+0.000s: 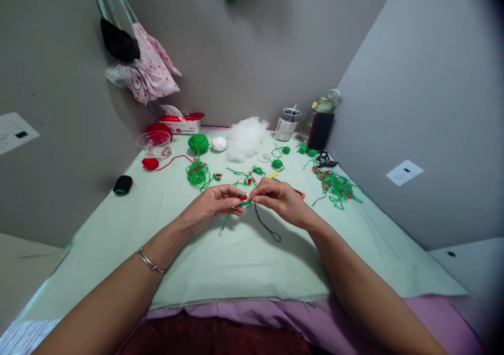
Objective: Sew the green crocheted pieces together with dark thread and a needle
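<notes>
A small red and green crocheted piece [244, 199] is pinched between the fingers and thumb of my left hand [220, 200]. A short green yarn tail hangs from it. My right hand [277, 197] is closed in a pinch at the right edge of that piece; what lies between its fingertips is too small to make out. A dark cord [268, 229] with a looped end hangs below the right fingertips onto the table. Just beyond the hands lie small red and green pieces [258, 170] with loose yarn ends.
Green yarn ball [198, 143], white stuffing [248, 137], a clear tub [157, 147] and a tissue box [185, 125] stand at the back. A can of pens [287, 124], a phone [321, 131] and tangled yarn [339, 188] are at right. A black case [123, 185] lies left.
</notes>
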A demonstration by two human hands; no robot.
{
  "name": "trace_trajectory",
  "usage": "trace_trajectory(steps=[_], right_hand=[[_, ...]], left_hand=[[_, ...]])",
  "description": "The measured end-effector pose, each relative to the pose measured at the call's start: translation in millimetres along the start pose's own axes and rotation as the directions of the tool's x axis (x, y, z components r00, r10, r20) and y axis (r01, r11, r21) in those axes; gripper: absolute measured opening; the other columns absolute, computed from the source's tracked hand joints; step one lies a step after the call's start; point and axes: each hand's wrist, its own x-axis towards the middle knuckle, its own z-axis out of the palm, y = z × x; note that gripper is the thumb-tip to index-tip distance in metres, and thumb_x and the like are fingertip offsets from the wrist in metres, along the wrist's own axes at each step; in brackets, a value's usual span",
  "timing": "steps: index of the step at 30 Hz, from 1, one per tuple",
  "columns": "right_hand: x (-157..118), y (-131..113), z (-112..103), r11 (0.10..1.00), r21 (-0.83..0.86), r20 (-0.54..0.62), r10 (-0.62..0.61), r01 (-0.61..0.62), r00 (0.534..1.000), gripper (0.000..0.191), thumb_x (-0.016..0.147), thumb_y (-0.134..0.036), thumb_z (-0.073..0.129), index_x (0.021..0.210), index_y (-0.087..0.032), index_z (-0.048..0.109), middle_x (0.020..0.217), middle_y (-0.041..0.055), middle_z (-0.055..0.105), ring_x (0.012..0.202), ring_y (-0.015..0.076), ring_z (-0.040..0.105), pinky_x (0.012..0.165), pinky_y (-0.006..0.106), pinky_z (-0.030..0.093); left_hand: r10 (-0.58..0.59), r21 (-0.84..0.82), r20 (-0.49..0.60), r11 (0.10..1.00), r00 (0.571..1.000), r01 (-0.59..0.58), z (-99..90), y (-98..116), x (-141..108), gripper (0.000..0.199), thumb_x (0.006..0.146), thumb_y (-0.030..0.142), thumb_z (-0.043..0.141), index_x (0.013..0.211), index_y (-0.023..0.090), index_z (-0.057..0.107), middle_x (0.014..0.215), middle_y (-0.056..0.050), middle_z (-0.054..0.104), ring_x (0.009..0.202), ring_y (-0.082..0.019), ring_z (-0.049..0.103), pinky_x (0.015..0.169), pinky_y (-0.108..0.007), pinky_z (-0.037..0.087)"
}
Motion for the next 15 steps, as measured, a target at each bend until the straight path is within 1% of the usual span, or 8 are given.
trace_trajectory(steps=[3, 6, 8, 12, 15], right_hand=[[-0.7, 1.2, 1.6, 0.999, -0.028, -0.018, 0.024, -0.025, 1.000, 0.016, 0.093, -0.017, 0.060, 0.101, -0.018, 0.073, 0.086, 0.0023, 0.059, 0.072, 0.0116, 0.053, 0.067, 0.026, 0.043], [0.1, 3.7, 10.4, 1.000, -0.002, -0.067, 0.016, -0.017, 0.998, 0.020, 0.091, -0.014, 0.059, 0.109, -0.018, 0.068, 0.083, 0.0008, 0.060, 0.069, 0.0107, 0.054, 0.065, 0.025, 0.045], [0.8, 5.2, 17.2, 1.000, 0.008, -0.083, 0.003, -0.002, 0.997, 0.018, 0.091, -0.015, 0.059, 0.108, -0.018, 0.066, 0.082, 0.0004, 0.061, 0.067, 0.0104, 0.055, 0.064, 0.025, 0.046], [1.2, 5.5, 25.3, 1.000, -0.015, -0.145, 0.001, -0.004, 0.989, 0.010, 0.090, -0.014, 0.059, 0.098, -0.018, 0.063, 0.085, 0.0015, 0.064, 0.067, 0.0108, 0.059, 0.064, 0.025, 0.048], [0.5, 3.2, 27.7, 0.998, -0.055, -0.190, -0.017, 0.006, 0.982, 0.008, 0.093, -0.015, 0.056, 0.097, -0.018, 0.062, 0.087, 0.0027, 0.065, 0.070, 0.0121, 0.062, 0.065, 0.025, 0.050]], left_hand=[[0.017, -0.030, -0.043, 0.999, 0.999, -0.018, 0.8, -3.0, 2.1, 0.023, 0.073, 0.027, 0.084, 0.088, 0.016, 0.071, 0.084, -0.002, 0.070, 0.072, -0.014, 0.069, 0.079, -0.030, 0.056], [0.013, -0.072, -0.071, 0.997, 0.997, -0.019, 2.8, -5.7, 4.0, 0.025, 0.072, 0.028, 0.085, 0.086, 0.015, 0.068, 0.082, -0.001, 0.069, 0.071, -0.014, 0.069, 0.078, -0.031, 0.057], [0.007, -0.088, -0.068, 0.996, 0.998, -0.013, 4.0, -6.8, 4.6, 0.026, 0.073, 0.029, 0.084, 0.087, 0.015, 0.067, 0.082, -0.001, 0.069, 0.072, -0.014, 0.069, 0.079, -0.031, 0.058], [-0.013, -0.115, -0.078, 0.993, 0.997, 0.004, 5.0, -6.7, 4.4, 0.029, 0.072, 0.029, 0.084, 0.087, 0.015, 0.064, 0.082, -0.002, 0.069, 0.075, -0.015, 0.070, 0.080, -0.032, 0.058], [0.006, -0.138, -0.112, 0.990, 0.994, -0.021, 6.0, -4.8, 3.9, 0.030, 0.072, 0.029, 0.085, 0.085, 0.016, 0.062, 0.082, 0.000, 0.067, 0.076, -0.015, 0.070, 0.081, -0.033, 0.058]])
